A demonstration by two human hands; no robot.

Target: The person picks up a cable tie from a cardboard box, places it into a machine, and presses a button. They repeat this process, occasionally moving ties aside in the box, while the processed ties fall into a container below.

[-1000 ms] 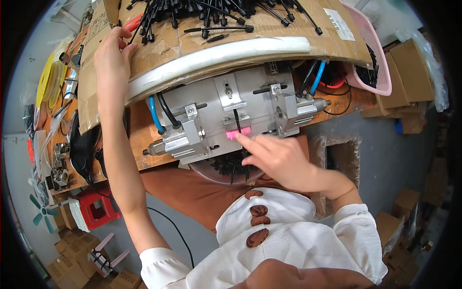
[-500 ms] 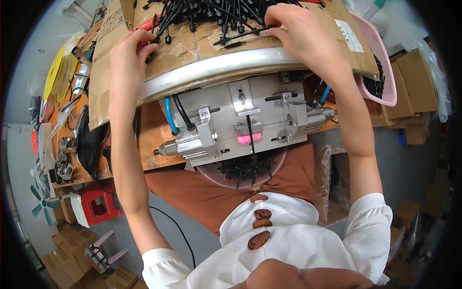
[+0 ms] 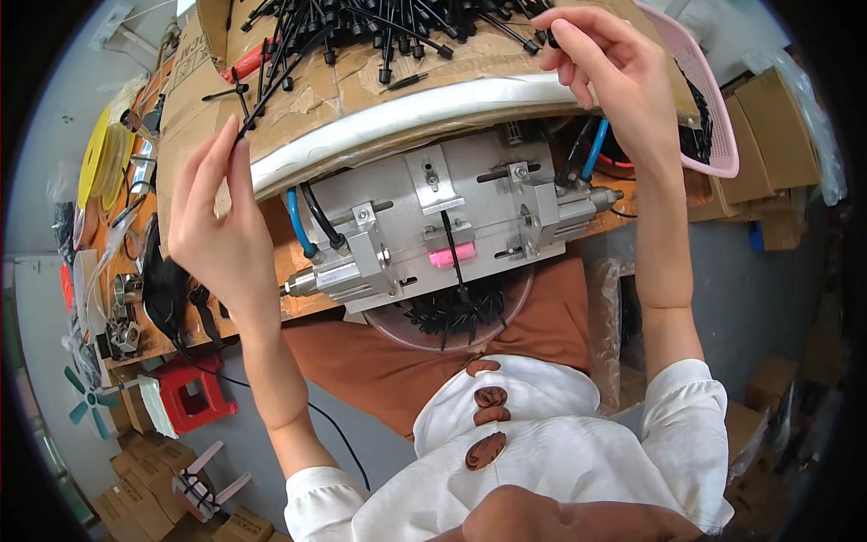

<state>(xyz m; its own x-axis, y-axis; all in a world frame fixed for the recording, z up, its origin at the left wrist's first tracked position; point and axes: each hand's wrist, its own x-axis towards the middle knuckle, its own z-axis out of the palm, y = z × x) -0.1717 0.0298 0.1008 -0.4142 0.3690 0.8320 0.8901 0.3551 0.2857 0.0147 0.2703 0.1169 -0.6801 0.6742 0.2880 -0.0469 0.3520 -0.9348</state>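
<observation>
My left hand is closed at the left end of the cardboard, thumb and forefinger pinching the lower end of a thin black rod that slants up toward the pile. At the upper right, my right hand is closed in a pinch on a small black piece, mostly hidden by the fingers. Between the hands, a heap of black rods with knobbed ends covers the cardboard. Below it sits a metal fixture with a black rod standing across its middle beside a pink piece.
A white padded strip runs along the cardboard's front edge. Blue tubes lead to the fixture's side cylinders. In my lap rests a bowl of black pieces. A pink basket stands at right, a red stool at lower left.
My left hand has drawn down toward me with a black rod. My right hand has moved right and slightly down; the long rod it pinched no longer shows lengthwise.
</observation>
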